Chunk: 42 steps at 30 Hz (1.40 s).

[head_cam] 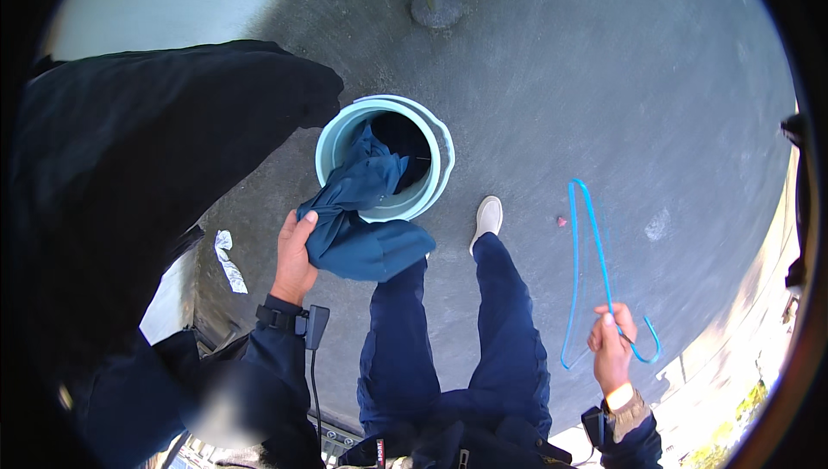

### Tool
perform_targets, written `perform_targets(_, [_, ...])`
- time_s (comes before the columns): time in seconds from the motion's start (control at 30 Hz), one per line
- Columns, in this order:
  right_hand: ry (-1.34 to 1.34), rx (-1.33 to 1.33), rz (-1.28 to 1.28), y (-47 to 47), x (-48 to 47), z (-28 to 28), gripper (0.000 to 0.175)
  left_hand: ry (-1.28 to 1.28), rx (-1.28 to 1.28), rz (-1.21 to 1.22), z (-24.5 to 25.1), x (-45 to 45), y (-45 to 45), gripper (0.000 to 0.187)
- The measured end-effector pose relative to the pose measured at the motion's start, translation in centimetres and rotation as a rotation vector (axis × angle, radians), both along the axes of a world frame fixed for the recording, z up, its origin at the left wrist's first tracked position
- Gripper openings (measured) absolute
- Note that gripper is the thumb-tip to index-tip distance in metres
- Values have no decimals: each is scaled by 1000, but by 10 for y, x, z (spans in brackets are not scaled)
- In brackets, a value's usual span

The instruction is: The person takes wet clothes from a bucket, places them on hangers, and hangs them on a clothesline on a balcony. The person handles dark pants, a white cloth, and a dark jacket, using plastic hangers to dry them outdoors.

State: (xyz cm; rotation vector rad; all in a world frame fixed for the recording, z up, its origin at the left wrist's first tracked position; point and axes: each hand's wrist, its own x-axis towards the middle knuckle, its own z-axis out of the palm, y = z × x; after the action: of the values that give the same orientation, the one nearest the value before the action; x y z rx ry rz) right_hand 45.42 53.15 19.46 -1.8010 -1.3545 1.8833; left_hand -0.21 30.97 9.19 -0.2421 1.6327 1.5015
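My left hand [298,255] grips a dark teal cloth garment [372,246] left of my legs. Part of the garment hangs over the rim of a light turquoise plastic bucket [323,139], and part lies inside with a darker cloth [414,146]. At the lower right my right hand [613,340] is closed around a blue clothes hanger [596,243] near its hook. Nothing hangs on the hanger.
Large black cloth [162,126] hangs at the left, close to the bucket. A pole's round base [436,8] stands on the grey floor [550,81] beyond the bucket. A crumpled white strip [229,262] and a small pink scrap [562,221] lie on the floor.
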Motion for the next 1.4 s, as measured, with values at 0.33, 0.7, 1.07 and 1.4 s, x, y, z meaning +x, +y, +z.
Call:
perform_targets(0.33, [265, -299, 253, 44, -78, 34, 23, -40, 139, -175, 233, 59, -7, 34])
perform_targets(0.7, [341, -294, 303, -23, -158, 41, 40, 26, 681, -183, 384, 100, -74, 31])
perform_targets(1.07, [815, -342, 3, -96, -133, 149, 27, 76, 960, -113, 389, 93, -193, 46])
perform_targets(1.4, [777, 218, -66, -119, -57, 280, 30, 130, 680, -99, 344, 80, -254, 41])
